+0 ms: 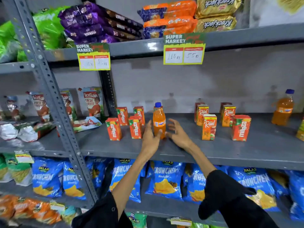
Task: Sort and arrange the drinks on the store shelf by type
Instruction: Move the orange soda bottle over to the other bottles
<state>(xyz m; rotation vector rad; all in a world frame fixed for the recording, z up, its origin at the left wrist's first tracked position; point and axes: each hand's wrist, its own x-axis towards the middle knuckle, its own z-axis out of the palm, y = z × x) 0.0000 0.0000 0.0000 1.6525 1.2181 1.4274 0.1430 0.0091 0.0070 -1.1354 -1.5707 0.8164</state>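
An orange Fanta bottle (159,121) of clear plastic, blue-capped and waisted, is standing upright near the front of the grey metal shelf (230,150). It is being flanked by two open hands: the left hand (150,137) is touching its lower body with the thumb, fingers spread, while the right hand (176,133) is being held just beside it, fingers apart, with nothing gripped. To the left, four glossy orange Maaza cartons (125,123) are standing in two rows. To the right, Real cartons (212,120) are grouped with one more Maaza carton (240,127). A second Fanta bottle (283,108) is standing far right. Above, yellow Super Market price tags (184,49) are hanging, one reading "110" and "55". Blue Balaji Crunchem bags (164,178) are filling the shelf below.
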